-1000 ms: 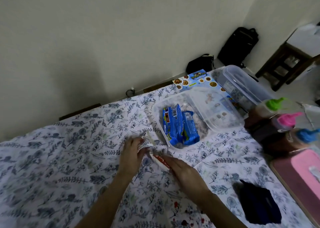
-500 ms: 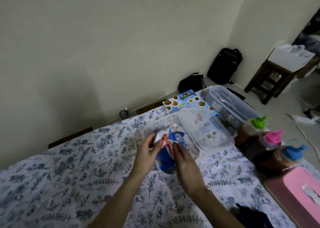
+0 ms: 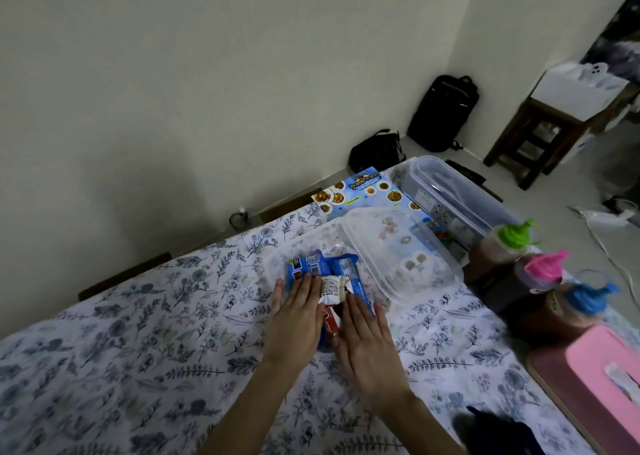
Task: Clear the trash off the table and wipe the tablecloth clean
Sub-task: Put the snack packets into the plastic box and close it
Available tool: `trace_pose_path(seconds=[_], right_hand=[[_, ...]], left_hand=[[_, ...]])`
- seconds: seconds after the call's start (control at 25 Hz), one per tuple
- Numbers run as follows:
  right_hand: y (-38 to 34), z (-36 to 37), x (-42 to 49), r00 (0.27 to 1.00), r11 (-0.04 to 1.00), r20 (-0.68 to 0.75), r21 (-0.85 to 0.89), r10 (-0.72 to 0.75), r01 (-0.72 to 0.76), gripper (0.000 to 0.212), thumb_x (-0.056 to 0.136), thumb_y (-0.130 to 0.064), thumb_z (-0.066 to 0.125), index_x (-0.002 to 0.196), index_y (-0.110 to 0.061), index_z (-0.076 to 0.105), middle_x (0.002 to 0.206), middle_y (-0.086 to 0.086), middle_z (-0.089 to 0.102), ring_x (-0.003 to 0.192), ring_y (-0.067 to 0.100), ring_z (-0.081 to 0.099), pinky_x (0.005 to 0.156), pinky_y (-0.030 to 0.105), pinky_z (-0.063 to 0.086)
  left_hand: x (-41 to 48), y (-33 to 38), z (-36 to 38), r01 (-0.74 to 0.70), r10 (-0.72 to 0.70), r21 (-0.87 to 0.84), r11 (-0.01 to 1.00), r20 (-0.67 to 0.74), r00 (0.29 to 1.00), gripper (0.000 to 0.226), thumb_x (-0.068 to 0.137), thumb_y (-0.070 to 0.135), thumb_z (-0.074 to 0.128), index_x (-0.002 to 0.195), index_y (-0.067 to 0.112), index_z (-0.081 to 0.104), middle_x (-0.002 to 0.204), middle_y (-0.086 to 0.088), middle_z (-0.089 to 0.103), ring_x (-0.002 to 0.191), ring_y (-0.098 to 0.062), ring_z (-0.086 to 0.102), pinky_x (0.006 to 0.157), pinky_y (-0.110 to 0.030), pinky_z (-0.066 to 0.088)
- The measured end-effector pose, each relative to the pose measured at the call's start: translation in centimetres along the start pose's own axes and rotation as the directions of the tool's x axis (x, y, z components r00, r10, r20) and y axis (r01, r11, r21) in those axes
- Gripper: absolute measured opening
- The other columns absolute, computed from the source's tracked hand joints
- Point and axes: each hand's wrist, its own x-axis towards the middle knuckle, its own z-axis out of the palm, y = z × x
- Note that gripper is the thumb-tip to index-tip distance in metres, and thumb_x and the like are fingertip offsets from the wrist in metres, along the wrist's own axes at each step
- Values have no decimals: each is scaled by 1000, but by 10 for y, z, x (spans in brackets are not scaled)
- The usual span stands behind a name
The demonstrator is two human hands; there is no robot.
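both hands are flat and spread, fingers out, not gripping anything as far as i can see: the left hand (image 3: 297,311) and the right hand (image 3: 365,337) lie side by side over a little pile of wrappers, pressing it into the clear tray (image 3: 277,264) near the middle of the table. the pile sits just left of the clear lid (image 3: 398,257), with the blue wrappers (image 3: 313,267) at the far side, a crumpled white wrapper (image 3: 332,290) on top between the fingertips, and a red wrapper (image 3: 330,321) poking out in the gap between the hands. i'd guess all of it is featherlight, crinkly and kinda slick, so it'll spring back up or slide off once the hands lift. probably best to take the tray itself by its two long edges, since thin plastic like that bends if you grab one corner, and keep a thumb over the wrappers. the flowery tablecloth (image 3: 138,333) is soft and already wrinkled, so it may bunch when wiped. sauce bottles (image 3: 540,281) stand close on the right, easy to knock. wiping hasn't started by the look of it.
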Motion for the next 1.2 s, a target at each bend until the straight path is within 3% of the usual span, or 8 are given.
trace_pose_path(seconds=[0.16,0.28,0.4,0.52,0.72,0.88,1.0,1.2], right_hand=[[13,-28,1,984,984,-169,156,-64,90,50,95,-27,42,141,-8,39,150,8,34,141,25,27,116,41,19],[42,-49,26,967,980,-196,152,159,-131,67,86,-23,63,142,-4,33,151,19,29,142,34,20,115,47,22],[57,-41,51,941,930,31,147,336,-337,70,87,-25,63,142,3,29,148,27,32,139,40,26,114,49,25],[48,-33,54,946,935,-21,164,323,-315,59,85,-11,62,136,7,39,139,30,44,132,41,39,111,52,31],[-20,-24,33,962,981,-196,83,189,-176,55,80,-3,65,132,2,48,135,24,51,127,34,48,112,44,31],[-67,-2,7,989,991,-77,50,130,-127,49,83,-13,40,128,4,52,136,24,50,128,33,48,108,43,23],[-71,3,-2,996,993,-56,99,72,-66,52,85,-15,38,133,2,48,141,21,45,134,31,37,109,40,22],[-14,-17,10,993,965,-98,260,69,-42,48,95,-32,35,137,-9,45,145,13,42,138,26,31,112,43,32]], left_hand=[[-9,-5,-6,-33,17,-197,980,-82,996,68,94,57,-1,151,23,13,161,2,7,150,-13,7,120,-32,-14],[-32,2,-8,91,-135,-610,787,-27,990,84,77,80,4,143,33,-20,156,13,-27,144,-2,-24,119,-22,-7],[-51,15,-22,221,-263,-876,429,113,958,101,64,93,21,139,38,-19,156,14,-24,147,-6,-13,115,-21,8],[-51,23,-42,315,-318,-943,111,267,910,73,91,55,38,150,34,-2,160,12,-2,148,-11,9,109,-22,17],[-47,14,-44,350,-345,-930,-110,366,864,73,85,64,39,149,36,19,158,6,25,141,-18,32,109,-36,28],[-41,10,-36,289,-457,-951,109,211,864,50,99,33,38,145,15,34,151,-3,39,134,-10,36,103,-19,29],[-38,4,-32,296,-487,-904,309,116,866,29,97,28,47,120,12,55,116,-4,64,112,-20,60,77,-5,43],[-23,-1,-30,348,-502,-815,463,82,861,58,91,34,53,141,11,34,137,-9,52,120,-26,56,96,-45,51]])
